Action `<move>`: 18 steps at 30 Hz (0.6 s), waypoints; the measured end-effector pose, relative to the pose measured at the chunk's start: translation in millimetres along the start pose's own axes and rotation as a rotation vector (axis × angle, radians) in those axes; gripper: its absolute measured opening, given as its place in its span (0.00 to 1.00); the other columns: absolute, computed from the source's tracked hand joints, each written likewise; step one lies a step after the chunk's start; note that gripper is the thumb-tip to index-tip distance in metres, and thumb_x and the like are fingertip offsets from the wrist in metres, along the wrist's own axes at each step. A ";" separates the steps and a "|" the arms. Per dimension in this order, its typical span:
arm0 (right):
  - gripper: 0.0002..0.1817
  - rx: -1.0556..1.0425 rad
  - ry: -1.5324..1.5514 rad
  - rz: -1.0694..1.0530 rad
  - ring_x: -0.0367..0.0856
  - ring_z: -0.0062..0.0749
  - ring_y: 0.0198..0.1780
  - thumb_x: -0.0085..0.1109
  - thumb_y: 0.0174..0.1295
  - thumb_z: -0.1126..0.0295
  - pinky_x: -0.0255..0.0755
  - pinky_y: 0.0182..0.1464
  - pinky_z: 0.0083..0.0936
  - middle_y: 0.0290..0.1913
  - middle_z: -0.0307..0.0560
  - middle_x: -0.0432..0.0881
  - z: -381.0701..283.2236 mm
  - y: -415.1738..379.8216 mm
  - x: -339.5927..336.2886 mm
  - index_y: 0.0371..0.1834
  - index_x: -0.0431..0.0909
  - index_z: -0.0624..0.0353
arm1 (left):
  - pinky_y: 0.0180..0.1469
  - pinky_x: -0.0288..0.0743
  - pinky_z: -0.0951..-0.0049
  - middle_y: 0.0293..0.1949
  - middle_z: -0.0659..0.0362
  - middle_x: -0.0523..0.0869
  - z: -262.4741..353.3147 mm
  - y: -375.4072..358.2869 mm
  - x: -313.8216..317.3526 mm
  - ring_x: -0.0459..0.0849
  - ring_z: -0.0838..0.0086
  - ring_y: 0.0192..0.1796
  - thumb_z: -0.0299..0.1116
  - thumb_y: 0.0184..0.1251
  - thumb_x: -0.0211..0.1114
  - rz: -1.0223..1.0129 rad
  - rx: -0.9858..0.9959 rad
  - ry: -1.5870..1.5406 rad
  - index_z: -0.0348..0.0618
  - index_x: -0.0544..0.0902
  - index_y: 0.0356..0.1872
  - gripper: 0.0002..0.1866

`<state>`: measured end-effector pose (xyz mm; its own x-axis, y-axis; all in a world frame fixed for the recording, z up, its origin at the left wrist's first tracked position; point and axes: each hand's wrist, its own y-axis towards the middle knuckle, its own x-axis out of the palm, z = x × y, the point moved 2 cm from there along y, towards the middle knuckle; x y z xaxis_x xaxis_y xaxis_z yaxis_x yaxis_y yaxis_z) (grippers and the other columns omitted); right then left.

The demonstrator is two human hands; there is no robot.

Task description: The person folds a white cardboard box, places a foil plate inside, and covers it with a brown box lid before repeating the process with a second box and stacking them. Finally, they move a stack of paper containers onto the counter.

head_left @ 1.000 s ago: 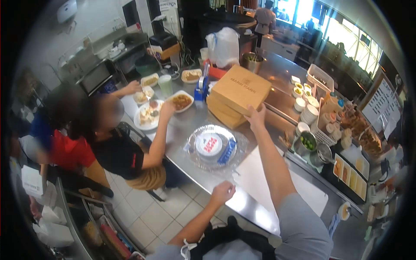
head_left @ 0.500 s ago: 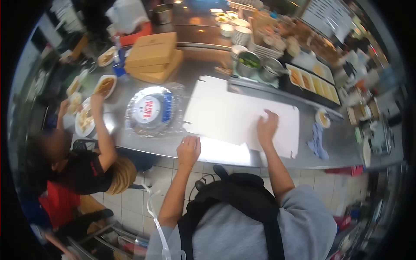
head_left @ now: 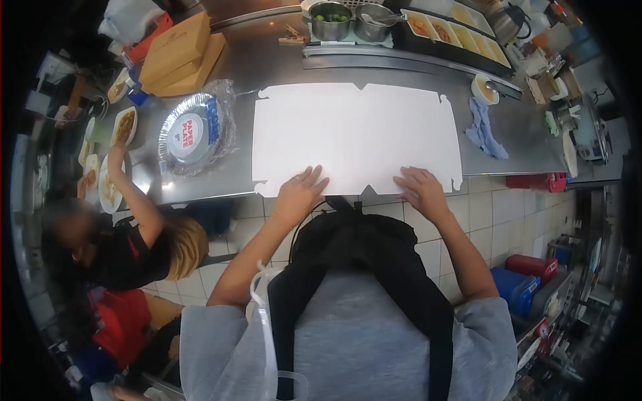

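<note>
A flat white cardboard sheet with notched corners and edges lies on the steel counter, its front edge close to my body. On the left part of that edge rests my left hand, open, fingers spread over the board. My right hand lies on the right part of the same edge, also open with fingers stretched out. Whether either thumb is under the board cannot be made out. Left of the sheet is a plastic-wrapped pack of foil-rimmed paper plates.
Brown boxes are stacked at the back left. Metal pots and a black tray of food containers stand behind. A blue cloth and small bowl lie right. A co-worker handles food dishes at left.
The white sheet has turned square to me and sits nearer the counter's front edge. My right hand moved from its surface to the front edge; my left hand now touches it. The view tilted down.
</note>
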<state>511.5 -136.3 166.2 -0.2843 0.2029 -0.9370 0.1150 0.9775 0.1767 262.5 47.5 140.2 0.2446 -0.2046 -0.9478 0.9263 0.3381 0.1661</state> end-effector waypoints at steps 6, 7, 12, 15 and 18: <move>0.21 -0.001 0.136 -0.044 0.77 0.42 0.49 0.69 0.43 0.65 0.73 0.51 0.32 0.52 0.42 0.79 15.5 15.1 -6.0 0.45 0.82 0.48 | 0.52 0.75 0.66 0.55 0.56 0.79 -13.2 12.6 -12.4 0.78 0.61 0.56 0.40 0.50 0.68 -0.081 -0.029 -0.153 0.46 0.84 0.42 0.17; 0.21 -0.006 0.136 -0.043 0.77 0.42 0.49 0.69 0.43 0.65 0.73 0.51 0.32 0.52 0.42 0.79 17.0 17.1 -4.7 0.45 0.82 0.48 | 0.52 0.75 0.66 0.55 0.56 0.79 -14.5 12.8 -13.6 0.78 0.61 0.56 0.40 0.50 0.68 -0.079 -0.032 -0.151 0.46 0.84 0.42 0.17; 0.18 -0.063 0.163 -0.030 0.77 0.41 0.47 0.68 0.45 0.64 0.73 0.48 0.32 0.49 0.44 0.80 21.0 21.5 -8.9 0.42 0.82 0.53 | 0.53 0.74 0.66 0.52 0.54 0.80 -15.9 16.1 -14.3 0.77 0.59 0.56 0.38 0.53 0.67 -0.045 -0.072 -0.280 0.43 0.85 0.39 0.14; 0.19 -0.064 0.139 -0.036 0.77 0.41 0.48 0.69 0.45 0.64 0.73 0.49 0.32 0.50 0.44 0.80 19.7 21.2 -9.7 0.42 0.82 0.54 | 0.53 0.74 0.66 0.52 0.54 0.80 -15.8 16.2 -17.7 0.77 0.60 0.57 0.37 0.54 0.65 -0.077 -0.050 -0.256 0.43 0.84 0.40 0.14; 0.15 -0.091 0.105 0.021 0.78 0.41 0.46 0.66 0.49 0.66 0.73 0.48 0.32 0.47 0.44 0.81 16.5 21.0 -9.2 0.42 0.82 0.53 | 0.52 0.74 0.65 0.48 0.53 0.82 -13.5 13.6 -13.2 0.80 0.60 0.51 0.35 0.58 0.63 -0.020 0.005 -0.203 0.43 0.83 0.40 0.11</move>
<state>532.2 -118.6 173.5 -0.3809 0.2239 -0.8971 0.0366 0.9731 0.2273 268.0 67.3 151.3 0.2788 -0.3927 -0.8764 0.9329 0.3275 0.1500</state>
